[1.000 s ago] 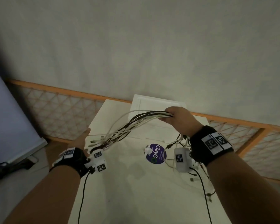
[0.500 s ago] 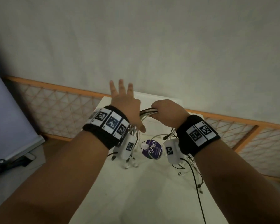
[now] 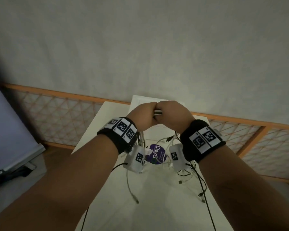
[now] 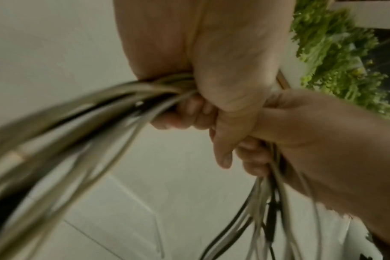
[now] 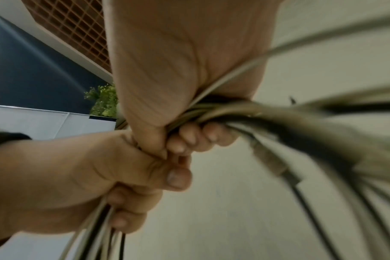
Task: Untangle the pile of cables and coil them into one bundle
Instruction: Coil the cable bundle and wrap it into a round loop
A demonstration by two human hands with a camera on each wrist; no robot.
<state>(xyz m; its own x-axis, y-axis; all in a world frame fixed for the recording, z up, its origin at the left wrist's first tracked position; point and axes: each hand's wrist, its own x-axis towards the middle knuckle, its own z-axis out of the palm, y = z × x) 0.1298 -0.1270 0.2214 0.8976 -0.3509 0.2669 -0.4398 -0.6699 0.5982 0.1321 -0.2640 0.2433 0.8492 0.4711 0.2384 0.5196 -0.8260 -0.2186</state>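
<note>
A bundle of white and black cables (image 3: pixel 157 112) is held above the white table (image 3: pixel 107 189). My left hand (image 3: pixel 142 117) and right hand (image 3: pixel 172 115) are fists pressed side by side, each gripping the bundle. In the left wrist view my left fingers (image 4: pixel 189 114) curl round the cables (image 4: pixel 100 109), with the right hand (image 4: pixel 301 133) against them. The right wrist view has my right fingers (image 5: pixel 200 137) round the cables (image 5: pixel 267 116) and the left hand (image 5: pixel 78 167) below. Loose ends (image 3: pixel 135 198) dangle down to the tabletop.
A round purple ClayGo label (image 3: pixel 157 154) lies on the table under my wrists. A flat white box (image 3: pixel 138 100) sits at the table's far end. An orange lattice rail (image 3: pixel 57 112) runs behind, and the table's left edge (image 3: pixel 88 130) drops off to the floor.
My left hand came in from the table's left side, passed over with fingers spread, and now grips the bundle right beside my right hand. The cables between the hands have folded and hang down.
</note>
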